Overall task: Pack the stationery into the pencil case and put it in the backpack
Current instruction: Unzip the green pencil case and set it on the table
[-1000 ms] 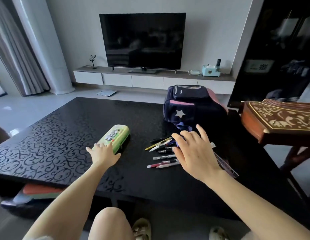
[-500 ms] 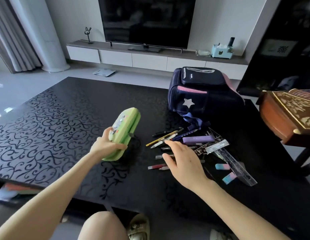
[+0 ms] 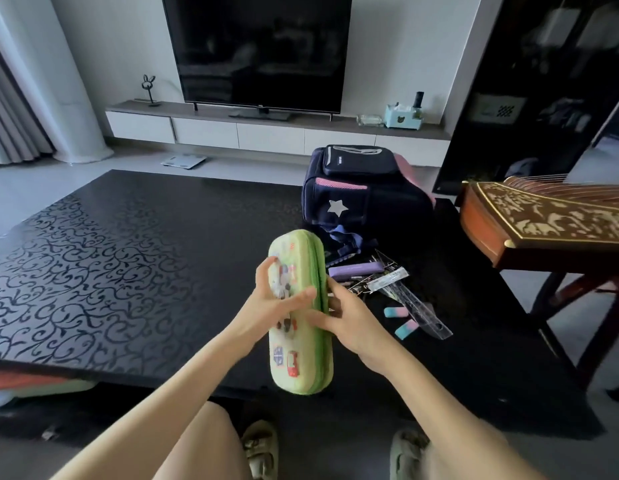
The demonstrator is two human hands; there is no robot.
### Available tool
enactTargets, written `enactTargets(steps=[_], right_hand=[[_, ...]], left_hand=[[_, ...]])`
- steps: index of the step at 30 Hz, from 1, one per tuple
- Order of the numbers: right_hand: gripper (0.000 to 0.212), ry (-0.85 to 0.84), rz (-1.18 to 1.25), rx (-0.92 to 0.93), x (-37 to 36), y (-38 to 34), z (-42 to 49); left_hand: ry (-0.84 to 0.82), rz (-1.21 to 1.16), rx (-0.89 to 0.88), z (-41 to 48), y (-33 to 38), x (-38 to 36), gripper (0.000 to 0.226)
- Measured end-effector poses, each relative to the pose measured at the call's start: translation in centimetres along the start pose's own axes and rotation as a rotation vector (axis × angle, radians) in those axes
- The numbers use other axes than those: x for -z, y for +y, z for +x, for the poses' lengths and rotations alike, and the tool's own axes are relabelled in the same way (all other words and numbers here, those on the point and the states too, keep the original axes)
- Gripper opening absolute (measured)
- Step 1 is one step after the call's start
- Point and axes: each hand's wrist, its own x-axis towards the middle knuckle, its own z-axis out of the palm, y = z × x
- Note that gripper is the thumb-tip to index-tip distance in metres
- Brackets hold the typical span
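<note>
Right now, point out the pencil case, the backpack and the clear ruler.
pencil case [image 3: 303,370], head view, lower front face.
backpack [image 3: 387,209], head view, navy side panel.
clear ruler [image 3: 426,318], head view, middle of its length.

A single wide-angle head view looks forward and down from a seated person's eye level over the near edge of the black bench [image 3: 93,271]. It faces the television [image 3: 259,50] on the far wall, with forearms close below and the room's straight lines bowed towards the frame edges.
</note>
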Motion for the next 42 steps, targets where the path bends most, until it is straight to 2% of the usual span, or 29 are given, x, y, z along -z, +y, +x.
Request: enactTargets(steps=[3, 5, 8, 13, 15, 16, 20, 22, 24, 27, 30, 33, 35, 37, 39, 42], right_hand=[[0.062, -0.010, -0.190, 0.059, 0.0, -0.9, -1.5], [0.052, 0.114, -0.363, 0.127, -0.2, -1.0, -2.3], [0.024, 0.321, -0.721, 0.243, -0.4, -0.4, -4.0], [0.004, 0.284, -1.072, 0.411, -0.5, -0.2, -4.9], [0.013, 0.305, -1.193, 0.454, -0.7, -0.4, -5.0], [0.009, 0.284, -1.173, 0.442, -0.8, -0.8, -4.9], [0.027, 0.221, -0.925, 0.276, -0.7, -2.5, -4.4], [0.022, 0.207, -0.911, 0.269, -1.0, -2.9, -4.4], [0.015, 0.192, -1.068, 0.287, -1.7, -2.8, -4.4], [0.021, 0.268, -1.336, 0.318, -2.6, -2.7, -4.5], [0.029, 0.341, -1.464, 0.473, -2.3, -2.9, -4.1], [0.025, 0.314, -1.591, 0.609, -1.4, -3.4, -4.6], [0.018, 0.259, -1.693, 0.676, -0.8, -3.3, -5.9], [0.028, 0.248, -1.787, 0.741, -0.7, -2.0, -7.4], [0.030, 0.234, -1.860, 0.762, -1.2, -0.3, -8.7], [0.020, 0.269, -1.856, 0.658, -2.2, 2.3, -8.5]], left_hand=[[0.057, 0.006, 0.035, 0.5, 0.8, -1.2, 0.109], [0.106, 0.017, 0.060, 0.6, 0.9, -1.8, 0.110], [0.204, -0.012, 0.125, 0.4, 0.6, -2.3, 0.106], [0.310, -0.103, 0.161, -0.2, 0.6, -2.2, 0.107], [0.349, -0.128, 0.156, -0.3, 0.8, -2.2, 0.107], [0.364, -0.123, 0.140, -0.3, 0.9, -2.3, 0.107], [0.424, -0.012, 0.075, -0.8, 1.5, -2.4, 0.103], [0.470, 0.061, 0.059, -1.2, 1.9, -2.4, 0.106], [0.504, 0.107, 0.041, -1.4, 2.4, -2.5, 0.108], [0.542, 0.153, -0.010, -1.7, 3.1, -2.6, 0.108], [0.545, 0.194, -0.016, -1.7, 3.1, -2.4, 0.107], [0.500, 0.052, 0.083, -1.2, 2.6, -1.3, 0.103], [0.495, -0.227, 0.215, -0.8, 2.4, 0.2, 0.100], [0.478, -0.427, 0.379, -0.4, 2.0, 1.7, 0.095], [0.366, -0.495, 0.530, -0.3, 1.6, 2.3, 0.091], [0.185, -0.592, 0.605, -0.3, 1.1, 1.6, 0.062]])
